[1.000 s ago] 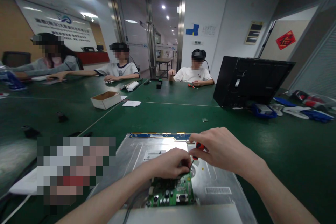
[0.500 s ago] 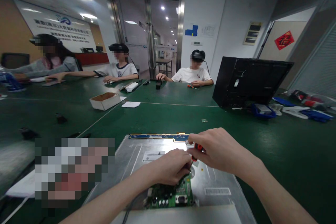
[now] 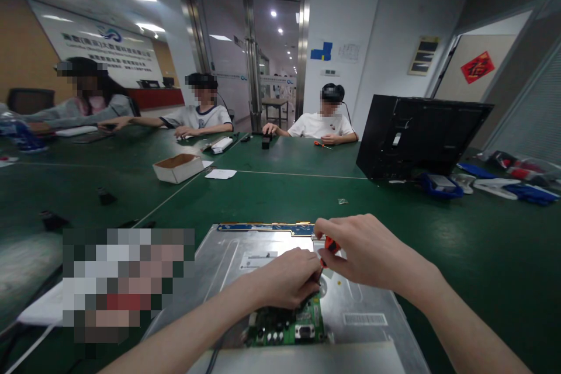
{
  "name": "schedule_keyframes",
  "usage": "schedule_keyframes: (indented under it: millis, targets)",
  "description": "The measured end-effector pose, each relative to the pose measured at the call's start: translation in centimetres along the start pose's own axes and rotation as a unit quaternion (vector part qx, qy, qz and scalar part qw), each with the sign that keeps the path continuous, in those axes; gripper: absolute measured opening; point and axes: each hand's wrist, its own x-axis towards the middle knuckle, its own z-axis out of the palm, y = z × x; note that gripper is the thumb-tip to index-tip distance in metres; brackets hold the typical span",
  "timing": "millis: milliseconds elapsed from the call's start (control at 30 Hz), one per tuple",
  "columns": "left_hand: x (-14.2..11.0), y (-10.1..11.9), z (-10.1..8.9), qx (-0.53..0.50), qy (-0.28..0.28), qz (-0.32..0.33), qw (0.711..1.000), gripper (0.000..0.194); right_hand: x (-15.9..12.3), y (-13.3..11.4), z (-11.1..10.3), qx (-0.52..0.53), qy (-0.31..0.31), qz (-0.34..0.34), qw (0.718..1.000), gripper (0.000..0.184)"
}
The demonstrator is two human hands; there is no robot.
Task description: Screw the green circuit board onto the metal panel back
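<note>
Evidently, work is under way, unfinished: the right hand point(image 3: 368, 251)'s fingers pinch a red screwdriver point(image 3: 332, 245) beside the left hand point(image 3: 284, 277), whose fingers curl, gripping what cannot be told. Beneath them, a green circuit board point(image 3: 289, 325), crowded with small parts and partly hidden, lies on a silver panel point(image 3: 359, 298).

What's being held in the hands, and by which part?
Right hand: a screwdriver, by its red-and-black handle. Left hand: over the green circuit board, grip hidden; can't tell whether it holds anything.
</note>
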Motion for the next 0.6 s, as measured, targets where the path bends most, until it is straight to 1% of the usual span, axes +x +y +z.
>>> schedule_keyframes:
  millis: [67,100,200,233,300,333,367,433,533,600]
  targets:
    - [0.05,0.1,-0.02,0.007,-0.001,0.001,1.0,0.004,-0.13,-0.09,-0.08,0.023,0.002,-0.009,1.0,0.018]
    - [0.06,0.17,-0.08,0.012,-0.002,-0.001,1.0,0.004,-0.18,-0.13,-0.12,0.026,0.001,-0.011,1.0,0.019]
    - [0.05,0.37,-0.39,0.019,-0.01,-0.007,1.0,0.002,-0.16,-0.14,-0.16,-0.003,0.0,-0.002,1.0,0.009]
    - [0.05,0.41,-0.45,0.017,-0.011,-0.007,1.0,0.003,-0.11,-0.11,-0.13,-0.019,-0.001,0.005,1.0,0.01]
    - [0.07,0.4,-0.44,0.012,-0.008,-0.009,1.0,0.003,-0.01,-0.05,-0.05,-0.049,-0.005,0.021,0.999,0.019]
    - [0.11,0.36,-0.36,0.01,-0.004,-0.01,1.0,0.002,0.0,-0.04,0.0,-0.056,-0.007,0.025,0.998,0.02]
    - [0.15,0.31,-0.22,0.009,-0.001,-0.012,1.0,0.003,-0.02,-0.05,0.03,-0.056,-0.008,0.024,0.998,0.018]
    - [0.24,0.17,0.11,0.005,0.004,-0.012,1.0,0.005,-0.15,-0.15,0.03,-0.034,-0.004,0.016,0.999,0.007]
    - [0.29,0.02,0.46,-0.003,0.013,-0.002,1.0,0.005,-0.43,-0.41,-0.14,0.014,-0.001,0.0,1.0,0.02]
    - [0.22,0.03,0.41,0.0,0.016,-0.001,1.0,0.005,-0.53,-0.53,-0.26,0.025,-0.005,-0.006,1.0,0.019]
